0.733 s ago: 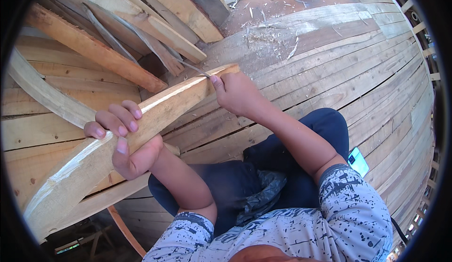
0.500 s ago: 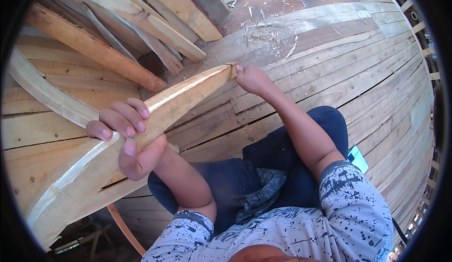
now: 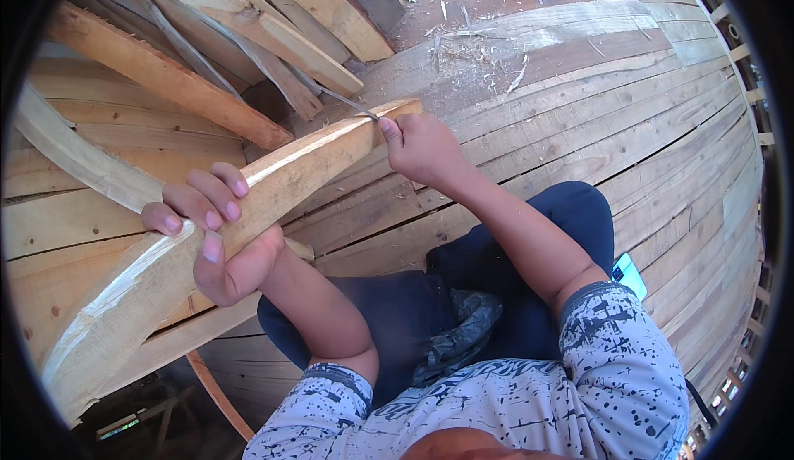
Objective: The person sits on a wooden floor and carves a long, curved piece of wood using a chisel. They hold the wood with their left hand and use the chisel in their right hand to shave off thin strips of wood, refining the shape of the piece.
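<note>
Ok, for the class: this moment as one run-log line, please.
left hand: gripping beam; right hand: holding thin tool across beam near far end; shavings: beyond beam; phone: on planks

Woodworking site, rough timber construction; kind of structure can't be told. Underfoot, a plank floor [image 3: 612,138] of long boards, dark gaps between some. Wood shavings [image 3: 484,63] strewn in a patch ahead. Upper left: sawn timbers [image 3: 310,51] piled at a slant, a reddish beam [image 3: 169,77] among them. A curved beam [image 3: 331,158] shows a pale, pared edge, thin blade [image 3: 347,104] against it. Wooden slats [image 3: 738,52] along right rim.
</note>
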{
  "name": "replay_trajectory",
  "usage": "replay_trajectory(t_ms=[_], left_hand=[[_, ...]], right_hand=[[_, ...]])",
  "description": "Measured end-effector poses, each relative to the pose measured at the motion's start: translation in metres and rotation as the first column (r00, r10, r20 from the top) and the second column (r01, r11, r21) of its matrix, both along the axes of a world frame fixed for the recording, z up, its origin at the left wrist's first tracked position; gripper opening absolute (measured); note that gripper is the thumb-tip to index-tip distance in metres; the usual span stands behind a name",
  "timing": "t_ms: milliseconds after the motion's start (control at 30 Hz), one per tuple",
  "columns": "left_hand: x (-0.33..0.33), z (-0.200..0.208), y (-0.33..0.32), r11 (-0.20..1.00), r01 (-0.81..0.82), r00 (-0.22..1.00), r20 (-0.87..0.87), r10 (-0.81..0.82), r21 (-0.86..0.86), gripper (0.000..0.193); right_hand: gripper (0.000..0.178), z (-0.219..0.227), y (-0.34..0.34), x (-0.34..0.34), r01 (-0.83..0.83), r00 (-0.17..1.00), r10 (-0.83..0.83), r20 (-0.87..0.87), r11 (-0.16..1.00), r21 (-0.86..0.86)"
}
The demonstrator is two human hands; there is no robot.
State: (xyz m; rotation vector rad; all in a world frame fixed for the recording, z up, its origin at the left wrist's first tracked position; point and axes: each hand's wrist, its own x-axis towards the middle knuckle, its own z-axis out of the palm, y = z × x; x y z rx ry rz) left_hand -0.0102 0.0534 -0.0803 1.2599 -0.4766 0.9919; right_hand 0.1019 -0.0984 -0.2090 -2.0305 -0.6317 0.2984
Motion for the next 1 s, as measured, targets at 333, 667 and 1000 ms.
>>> replay_trajectory(t_ms=[333, 667, 1000], left_hand=[[0.004, 0.001, -0.008, 1.000, -0.020, 1.000, -0.005, 0.020, 0.007, 0.031], [0.003, -0.001, -0.001, 0.993, -0.108, 0.994, -0.018, 0.108, -0.041, 0.030], [-0.001, 0.000, 0.007, 0.991, -0.119, 0.993, -0.021, 0.118, -0.059, 0.030]], right_hand=[[0.048, -0.015, -0.004, 0.008, 0.007, 1.000, -0.007, -0.001, 0.999, 0.050], [0.047, -0.023, 0.000, 0.014, 0.004, 0.998, -0.002, -0.057, 1.000, 0.021], [0.047, 0.006, 0.002, -0.005, -0.014, 1.000, 0.016, 0.014, 0.993, -0.114]])
